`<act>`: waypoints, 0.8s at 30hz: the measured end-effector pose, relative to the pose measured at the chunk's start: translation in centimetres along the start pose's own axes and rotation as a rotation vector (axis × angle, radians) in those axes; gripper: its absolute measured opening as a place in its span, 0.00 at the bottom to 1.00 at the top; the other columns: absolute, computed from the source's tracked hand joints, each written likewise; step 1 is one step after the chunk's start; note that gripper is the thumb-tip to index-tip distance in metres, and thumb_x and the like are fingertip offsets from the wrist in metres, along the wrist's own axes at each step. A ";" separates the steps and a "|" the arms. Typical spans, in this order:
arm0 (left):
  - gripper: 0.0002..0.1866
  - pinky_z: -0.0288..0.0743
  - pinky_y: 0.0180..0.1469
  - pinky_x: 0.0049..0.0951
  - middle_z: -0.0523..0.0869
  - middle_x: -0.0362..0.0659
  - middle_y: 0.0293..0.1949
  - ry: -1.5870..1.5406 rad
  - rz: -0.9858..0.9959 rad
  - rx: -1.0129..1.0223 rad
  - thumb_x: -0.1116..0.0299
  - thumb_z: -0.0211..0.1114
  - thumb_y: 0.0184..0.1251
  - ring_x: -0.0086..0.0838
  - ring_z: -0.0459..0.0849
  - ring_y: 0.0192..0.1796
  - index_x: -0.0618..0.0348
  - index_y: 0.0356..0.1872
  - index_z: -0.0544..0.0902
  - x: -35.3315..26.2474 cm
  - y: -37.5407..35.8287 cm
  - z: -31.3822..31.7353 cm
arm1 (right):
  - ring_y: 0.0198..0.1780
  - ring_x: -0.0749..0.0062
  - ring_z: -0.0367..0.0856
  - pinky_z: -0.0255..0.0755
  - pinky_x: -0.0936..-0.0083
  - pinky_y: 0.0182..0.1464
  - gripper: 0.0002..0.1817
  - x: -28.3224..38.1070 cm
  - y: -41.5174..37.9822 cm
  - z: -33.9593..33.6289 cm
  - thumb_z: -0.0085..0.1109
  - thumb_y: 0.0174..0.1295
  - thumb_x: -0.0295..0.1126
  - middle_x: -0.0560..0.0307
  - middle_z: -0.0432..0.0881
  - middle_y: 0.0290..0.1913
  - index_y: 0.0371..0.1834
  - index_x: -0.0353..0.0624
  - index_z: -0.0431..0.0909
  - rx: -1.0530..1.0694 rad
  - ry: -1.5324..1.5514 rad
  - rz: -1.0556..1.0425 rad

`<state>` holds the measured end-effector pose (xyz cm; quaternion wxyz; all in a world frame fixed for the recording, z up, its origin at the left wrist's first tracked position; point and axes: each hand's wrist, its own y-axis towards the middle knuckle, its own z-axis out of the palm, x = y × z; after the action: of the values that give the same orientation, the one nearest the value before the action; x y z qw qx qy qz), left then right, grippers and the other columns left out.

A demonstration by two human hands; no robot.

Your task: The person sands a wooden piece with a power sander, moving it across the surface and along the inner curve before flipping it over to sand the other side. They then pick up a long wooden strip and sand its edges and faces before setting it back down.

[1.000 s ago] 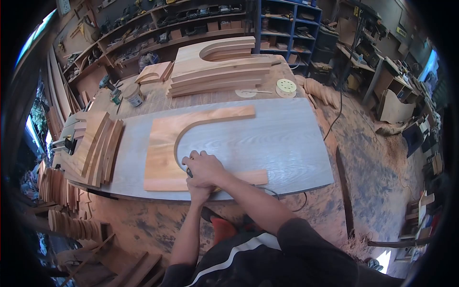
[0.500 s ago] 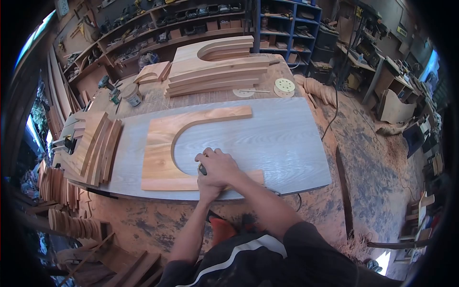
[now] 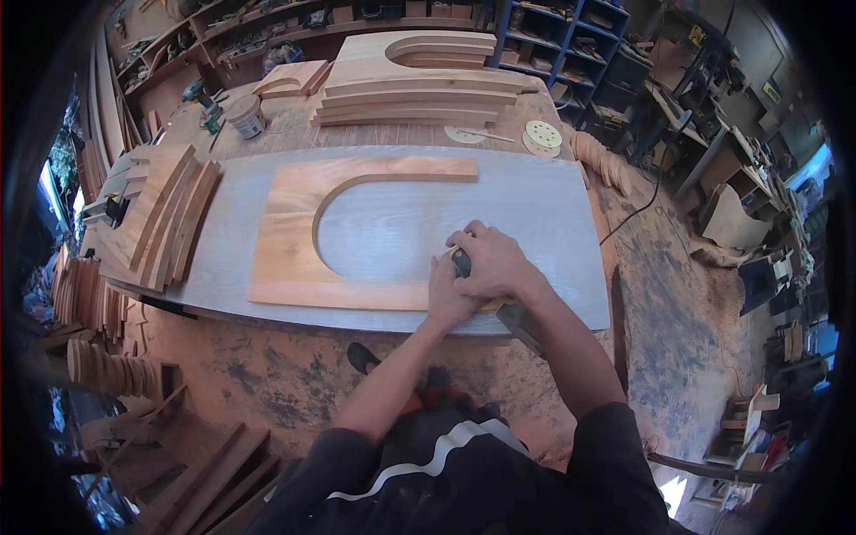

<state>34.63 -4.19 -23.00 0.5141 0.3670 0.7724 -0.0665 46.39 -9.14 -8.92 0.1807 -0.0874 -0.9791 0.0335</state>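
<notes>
A pale wooden panel [image 3: 290, 214] with a U-shaped cutout lies flat on the grey board, its cutout facing right. Over the right end of its near arm, my two hands are pressed together on a dark-topped hand tool [image 3: 461, 261]. My right hand [image 3: 492, 259] wraps over it from the right. From the left, my left hand [image 3: 448, 290] closes against its near side. Most of the tool is hidden by my fingers, and I cannot tell its exact kind. A grey piece [image 3: 520, 328] shows under my right forearm at the board's near edge.
Similar cut panels are stacked at the back [image 3: 401, 89] and at the left [image 3: 160, 223]. Behind the grey board [image 3: 553, 214] lie sanding discs [image 3: 542, 135], a tub [image 3: 245, 116] and a cordless drill [image 3: 205, 102]. Sawdust covers the floor; a cable [image 3: 633, 214] hangs at the right.
Both hands, still together on the tool, have moved right along the panel's near arm towards its end. My view has shifted, so the bench sits higher in it.
</notes>
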 end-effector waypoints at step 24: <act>0.44 0.81 0.64 0.49 0.82 0.57 0.67 0.305 -0.012 -0.074 0.53 0.83 0.61 0.54 0.84 0.67 0.60 0.75 0.74 4.0 -1.3 -8.3 | 0.60 0.44 0.85 0.84 0.50 0.59 0.22 7.3 5.0 3.2 0.67 0.64 0.42 0.41 0.83 0.60 0.60 0.50 0.87 -0.070 -0.080 -0.271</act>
<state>26.83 0.91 -22.90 0.4034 0.3492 0.8456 0.0155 39.26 -3.04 -9.85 0.1412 0.0405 -0.9889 -0.0218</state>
